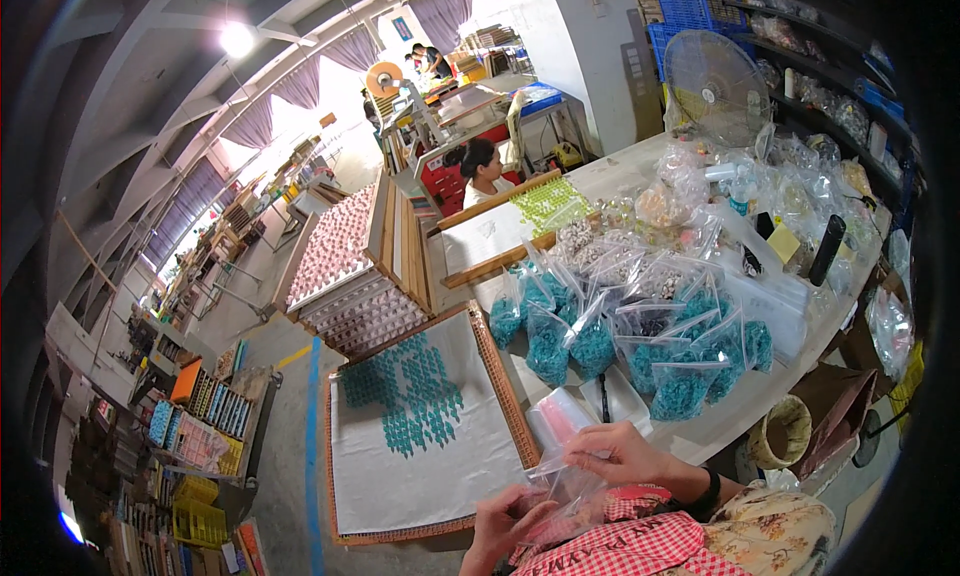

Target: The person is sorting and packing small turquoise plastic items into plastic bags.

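In front of my apron, I hold a clear plastic bag [580, 496] between both hands. My left hand [507, 526] pinches one side of it, fingers closed. My right hand [625, 454] grips the upper edge from the other side. What the bag contains, if anything, cannot be made out. Just beyond lies a stack of clear bags [560, 416] with a pink mark. To the left, a wood-edged frame with white cloth [430, 491] carries rows of small teal pieces [415, 396]. Several filled bags of teal pieces [590, 348] crowd the table near my right hand.
A stack of wooden frames with pink pieces [340, 236] rises at the far left of the table. Another frame with green pieces [550, 206] lies beyond, with a person [480, 166] beside it. A fan [715, 81] and a round bin [782, 434] stand on the right.
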